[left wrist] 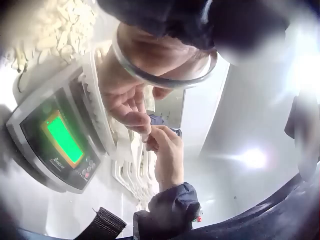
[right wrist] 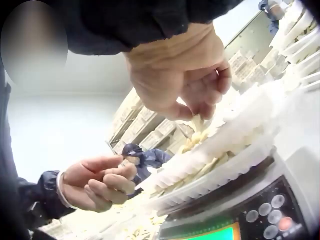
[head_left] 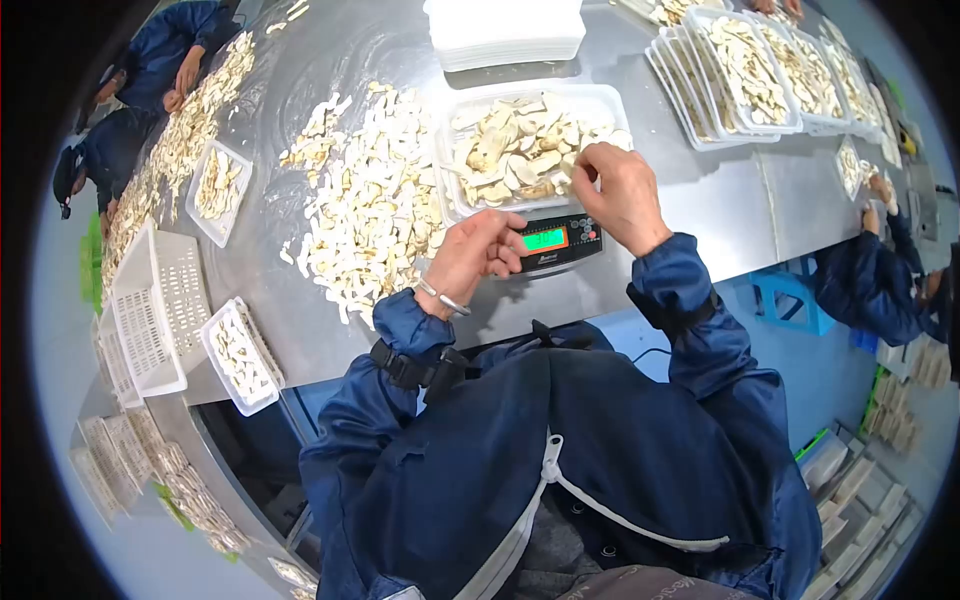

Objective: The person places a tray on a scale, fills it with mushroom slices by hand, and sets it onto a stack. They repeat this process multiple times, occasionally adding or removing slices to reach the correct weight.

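A clear plastic tray (head_left: 448,165) sits on a black digital scale (head_left: 562,260) with a lit green display. Pale mushroom slices (head_left: 520,150) fill it in a loose heap. My right hand (head_left: 625,195) is over the tray's right side, and its thumb and fingertips pinch a mushroom slice (right wrist: 197,121) at the heap, as the right wrist view shows. By the front left corner of the tray, my left hand (head_left: 468,255) hovers beside the display with loosely curled fingers and nothing visible in them. A bracelet (head_left: 445,300) circles that wrist.
A large pile of slices (head_left: 370,200) spreads left of the scale. Behind it stand stacked white trays (head_left: 508,40); filled trays (head_left: 750,75) line the right. A white basket (head_left: 150,310) and small filled trays stand left. Other people work at both sides.
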`<state>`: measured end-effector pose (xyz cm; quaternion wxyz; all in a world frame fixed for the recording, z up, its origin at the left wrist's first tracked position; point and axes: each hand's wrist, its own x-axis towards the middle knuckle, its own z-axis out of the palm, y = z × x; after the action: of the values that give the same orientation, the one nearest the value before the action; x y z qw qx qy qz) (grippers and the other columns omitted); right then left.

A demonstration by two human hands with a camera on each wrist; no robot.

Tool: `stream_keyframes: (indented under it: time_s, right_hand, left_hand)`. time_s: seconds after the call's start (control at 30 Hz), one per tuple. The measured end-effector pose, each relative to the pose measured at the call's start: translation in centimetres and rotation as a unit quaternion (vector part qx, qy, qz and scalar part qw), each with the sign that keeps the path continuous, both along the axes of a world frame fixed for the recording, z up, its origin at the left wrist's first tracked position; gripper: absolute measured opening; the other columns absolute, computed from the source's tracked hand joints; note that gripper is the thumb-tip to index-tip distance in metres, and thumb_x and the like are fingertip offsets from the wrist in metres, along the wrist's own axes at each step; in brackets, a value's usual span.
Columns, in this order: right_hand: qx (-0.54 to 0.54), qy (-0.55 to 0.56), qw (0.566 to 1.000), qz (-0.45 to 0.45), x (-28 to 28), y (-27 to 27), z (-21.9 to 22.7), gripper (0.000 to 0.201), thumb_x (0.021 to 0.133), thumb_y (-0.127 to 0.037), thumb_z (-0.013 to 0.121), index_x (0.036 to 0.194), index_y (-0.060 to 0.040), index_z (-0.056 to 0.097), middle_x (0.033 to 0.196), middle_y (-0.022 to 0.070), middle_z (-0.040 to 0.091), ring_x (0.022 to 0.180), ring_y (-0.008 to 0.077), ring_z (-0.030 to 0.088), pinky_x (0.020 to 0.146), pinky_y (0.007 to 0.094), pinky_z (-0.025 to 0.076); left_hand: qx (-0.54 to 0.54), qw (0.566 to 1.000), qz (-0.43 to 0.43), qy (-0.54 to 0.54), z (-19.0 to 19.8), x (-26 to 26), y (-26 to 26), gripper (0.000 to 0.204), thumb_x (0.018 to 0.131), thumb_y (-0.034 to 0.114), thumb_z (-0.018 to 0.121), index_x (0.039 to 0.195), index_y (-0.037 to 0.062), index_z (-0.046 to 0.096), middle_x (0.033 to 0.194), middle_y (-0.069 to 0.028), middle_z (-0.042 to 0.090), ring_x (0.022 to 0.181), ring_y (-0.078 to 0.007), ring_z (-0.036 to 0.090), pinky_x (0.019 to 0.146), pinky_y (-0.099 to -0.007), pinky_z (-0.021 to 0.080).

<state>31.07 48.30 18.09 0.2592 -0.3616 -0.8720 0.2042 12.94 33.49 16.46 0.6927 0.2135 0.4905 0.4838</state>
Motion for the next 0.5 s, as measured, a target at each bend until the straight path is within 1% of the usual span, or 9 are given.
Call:
stream_keyframes:
  time_s: [0.03,0.1,0.13,0.17,0.23,0.27,0.37,0.4,0.5]
  right_hand:
    - [-0.093,0.01,0.995,0.044,-0.1,-0.3,1.0,0.01,0.079,-0.013,0.063,0.079,-0.0026,0.062,0.068,0.0108,0.06,0.063,0.0267,0.058,0.063,0.0366,0.045]
    - [-0.276,0.028,0.952,0.129,-0.8,-0.6,3.1,0.016,0.079,-0.018,0.063,0.082,-0.0027,0.064,0.068,0.0119,0.06,0.069,0.0314,0.06,0.066,0.0383,0.047]
    - [-0.247,0.061,0.96,0.118,-1.1,-0.4,3.1,0.021,0.08,-0.021,0.064,0.088,-0.0014,0.065,0.071,0.0127,0.061,0.071,0.0311,0.061,0.066,0.0366,0.048]
    - [-0.131,0.071,0.986,0.072,-1.7,0.4,2.4,0.02,0.08,-0.019,0.063,0.09,-0.0025,0.065,0.078,0.0131,0.061,0.074,0.031,0.06,0.068,0.0383,0.048]
    - [0.038,0.024,0.999,0.028,-2.5,2.9,1.2,0.02,0.078,-0.016,0.061,0.093,-0.0038,0.066,0.084,0.0128,0.06,0.077,0.0312,0.059,0.071,0.0408,0.047]
    - [0.053,0.019,0.997,0.056,-3.1,3.6,0.4,0.02,0.077,-0.014,0.061,0.094,-0.0044,0.066,0.085,0.0125,0.06,0.079,0.0311,0.058,0.072,0.0411,0.047]
    - [0.082,-0.001,0.99,0.114,-4.5,4.5,-1.1,0.022,0.075,-0.012,0.06,0.095,-0.0052,0.066,0.088,0.0118,0.059,0.084,0.0305,0.056,0.075,0.0415,0.045]
    - [0.082,-0.011,0.99,0.118,-4.9,4.5,-1.3,0.022,0.074,-0.011,0.06,0.095,-0.0049,0.066,0.088,0.0118,0.059,0.086,0.0303,0.056,0.075,0.0412,0.045]
    - [0.088,-0.044,0.986,0.131,-5.5,4.9,-1.6,0.015,0.074,-0.011,0.06,0.086,-0.0035,0.062,0.087,0.0111,0.056,0.088,0.0292,0.054,0.075,0.0411,0.043]
  left_hand:
    - [-0.006,0.999,0.023,-0.045,0.7,0.4,0.4,0.041,0.101,0.037,0.041,0.112,0.0005,0.057,0.089,-0.0075,0.064,0.07,-0.0119,0.06,0.061,-0.0222,0.048]
    - [-0.017,0.989,0.069,-0.133,2.0,1.2,1.2,0.046,0.102,0.04,0.039,0.114,-0.0005,0.056,0.089,-0.0078,0.064,0.069,-0.0136,0.061,0.06,-0.0235,0.05]
    - [-0.018,0.984,0.091,-0.155,2.2,1.5,1.4,0.045,0.101,0.039,0.039,0.108,-0.0007,0.058,0.085,-0.009,0.064,0.068,-0.0158,0.06,0.059,-0.0244,0.048]
    - [-0.01,0.984,0.075,-0.161,1.5,1.2,1.3,0.042,0.101,0.038,0.04,0.107,-0.0005,0.058,0.084,-0.0094,0.064,0.067,-0.0156,0.06,0.058,-0.0244,0.046]
    - [0.005,0.984,0.045,-0.17,-0.4,0.2,0.8,0.038,0.101,0.034,0.042,0.104,-0.0001,0.059,0.081,-0.0101,0.063,0.066,-0.0154,0.059,0.055,-0.0244,0.044]
    - [-0.002,0.989,0.066,-0.135,-0.5,0.3,0.5,0.031,0.099,0.029,0.046,0.097,0.0006,0.059,0.073,-0.0087,0.06,0.058,-0.0136,0.053,0.051,-0.0244,0.038]
    - [0.003,0.986,0.086,-0.143,-1.2,-0.4,-0.5,0.028,0.099,0.027,0.045,0.093,0.0021,0.055,0.068,-0.0066,0.054,0.052,-0.0113,0.042,0.047,-0.0221,0.033]
    - [0.002,0.979,0.113,-0.171,-1.4,-0.4,-0.7,0.023,0.097,0.022,0.05,0.092,0.0007,0.057,0.061,-0.0024,0.049,0.048,-0.0102,0.039,0.046,-0.0233,0.032]
    - [0.019,0.972,0.133,-0.191,-2.0,-0.5,-1.5,0.018,0.096,0.018,0.052,0.093,0.0007,0.056,0.059,-0.001,0.044,0.048,-0.0093,0.038,0.045,-0.0228,0.031]
